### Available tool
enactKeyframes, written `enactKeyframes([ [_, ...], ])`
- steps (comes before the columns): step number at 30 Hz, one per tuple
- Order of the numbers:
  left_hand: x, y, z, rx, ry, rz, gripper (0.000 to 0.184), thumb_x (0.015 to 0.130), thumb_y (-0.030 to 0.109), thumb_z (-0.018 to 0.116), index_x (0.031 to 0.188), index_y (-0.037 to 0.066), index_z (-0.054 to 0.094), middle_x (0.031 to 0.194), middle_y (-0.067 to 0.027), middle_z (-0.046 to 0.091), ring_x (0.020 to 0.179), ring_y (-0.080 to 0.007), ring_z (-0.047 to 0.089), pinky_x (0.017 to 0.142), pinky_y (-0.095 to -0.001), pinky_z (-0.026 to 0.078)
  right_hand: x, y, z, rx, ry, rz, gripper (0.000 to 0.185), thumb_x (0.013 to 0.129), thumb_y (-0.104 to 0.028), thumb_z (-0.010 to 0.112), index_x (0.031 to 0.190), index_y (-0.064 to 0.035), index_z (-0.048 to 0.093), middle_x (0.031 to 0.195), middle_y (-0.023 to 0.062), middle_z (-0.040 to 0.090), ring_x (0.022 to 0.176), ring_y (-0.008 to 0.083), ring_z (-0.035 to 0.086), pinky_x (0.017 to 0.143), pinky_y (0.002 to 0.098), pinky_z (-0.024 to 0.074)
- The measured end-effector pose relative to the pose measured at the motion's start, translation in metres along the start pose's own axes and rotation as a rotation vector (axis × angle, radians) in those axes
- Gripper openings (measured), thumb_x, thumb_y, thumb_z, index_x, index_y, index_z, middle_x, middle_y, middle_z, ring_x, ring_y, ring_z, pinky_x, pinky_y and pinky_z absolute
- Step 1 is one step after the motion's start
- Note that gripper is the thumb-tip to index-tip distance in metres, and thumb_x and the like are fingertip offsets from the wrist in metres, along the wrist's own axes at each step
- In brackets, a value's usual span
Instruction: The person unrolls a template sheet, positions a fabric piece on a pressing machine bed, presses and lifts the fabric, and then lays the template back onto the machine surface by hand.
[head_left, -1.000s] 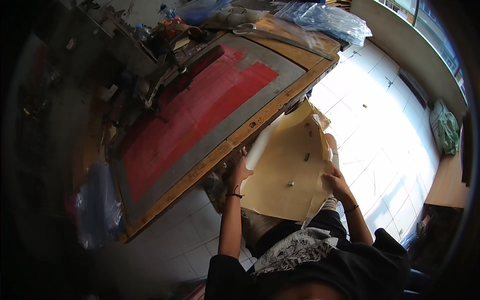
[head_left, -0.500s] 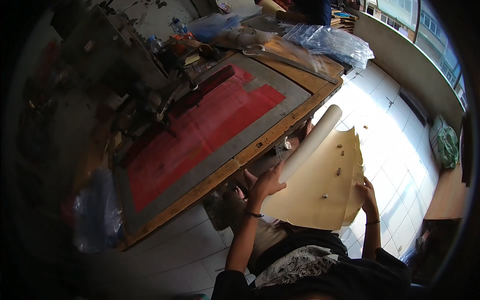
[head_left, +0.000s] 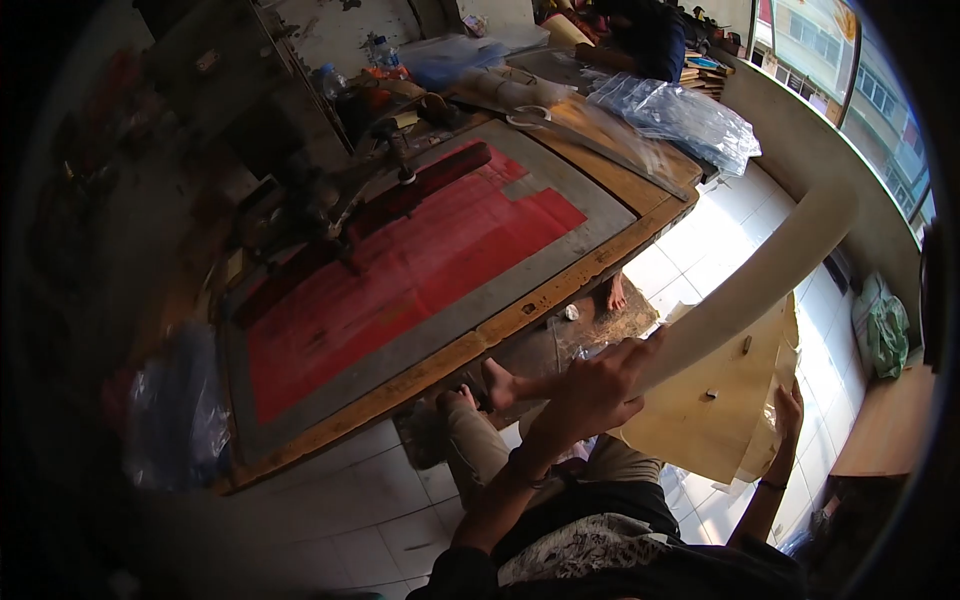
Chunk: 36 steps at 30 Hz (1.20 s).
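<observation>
A long pale cream roll (head_left: 750, 275) slants up and to the right, raised above my lap. My left hand (head_left: 600, 388) is closed around its lower end. Under the roll a beige sheet (head_left: 690, 425) hangs over my knees, curved, with a few small dark bits on it. At the sheet's right edge my right hand (head_left: 788, 412) grips it, fingers partly hidden behind the edge. Whether roll and sheet are one piece I cannot tell.
To the left stands a wooden-edged table (head_left: 480, 330) with a red sheet (head_left: 400, 290) and a dark metal machine part (head_left: 320, 205). Clear plastic (head_left: 680, 120) lies at its far end, near a person (head_left: 640, 40). A green bag (head_left: 880, 325) rests by the wall.
My left hand has lifted the roll up and to the right, partly over the sheet. My right hand has moved slightly right and down with the sheet's edge. The view has shifted a little.
</observation>
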<state>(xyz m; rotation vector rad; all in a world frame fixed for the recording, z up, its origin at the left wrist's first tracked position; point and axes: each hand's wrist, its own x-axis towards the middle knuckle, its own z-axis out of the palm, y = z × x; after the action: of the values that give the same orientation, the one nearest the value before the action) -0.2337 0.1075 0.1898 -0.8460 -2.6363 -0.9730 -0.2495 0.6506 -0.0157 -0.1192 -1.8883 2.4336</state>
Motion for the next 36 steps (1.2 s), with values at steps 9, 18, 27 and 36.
enactKeyframes([
  [9,-0.088,-0.019,-0.069,-0.613,0.541,-0.165,0.08,0.072,0.015,0.081,0.142,-0.001,0.044,0.126,-0.0141,0.061,0.107,-0.0221,0.065,0.09,-0.0384,0.054,-0.029,-0.143,0.132,-0.052,0.216,-0.347,0.057,0.089,-0.003,0.059,0.143,0.0021,0.041,0.119,0.0107,0.062,0.101,0.017,0.061,0.086,0.0293,0.0496],
  [18,-0.142,-0.02,-0.044,-0.67,0.883,-0.424,0.074,0.084,0.01,0.072,0.146,-0.002,0.032,0.132,-0.0136,0.054,0.119,-0.0211,0.055,0.101,-0.0356,0.044,-0.022,-0.173,0.243,0.029,0.057,-0.441,0.058,0.088,-0.003,0.062,0.143,0.0006,0.043,0.127,0.0109,0.058,0.113,0.0182,0.057,0.096,0.0325,0.0453],
  [27,-0.113,-0.009,-0.003,0.164,0.866,-0.675,0.095,0.075,0.015,0.08,0.147,0.0,0.02,0.124,-0.0245,0.051,0.112,-0.0357,0.055,0.097,-0.0438,0.044,-0.021,-0.184,0.284,-0.071,-0.03,-0.372,0.056,0.087,-0.008,0.068,0.139,-0.0007,0.048,0.132,0.0109,0.056,0.122,0.0183,0.053,0.104,0.0332,0.0408],
  [36,-0.129,-0.007,-0.019,0.017,0.904,-0.659,0.07,0.079,0.005,0.074,0.138,-0.002,0.036,0.126,-0.0215,0.056,0.107,-0.0311,0.062,0.093,-0.0386,0.05,-0.004,-0.166,0.254,-0.218,-0.063,-0.321,0.05,0.087,-0.014,0.068,0.131,0.0002,0.051,0.117,0.0123,0.063,0.111,0.019,0.06,0.097,0.0339,0.0475],
])
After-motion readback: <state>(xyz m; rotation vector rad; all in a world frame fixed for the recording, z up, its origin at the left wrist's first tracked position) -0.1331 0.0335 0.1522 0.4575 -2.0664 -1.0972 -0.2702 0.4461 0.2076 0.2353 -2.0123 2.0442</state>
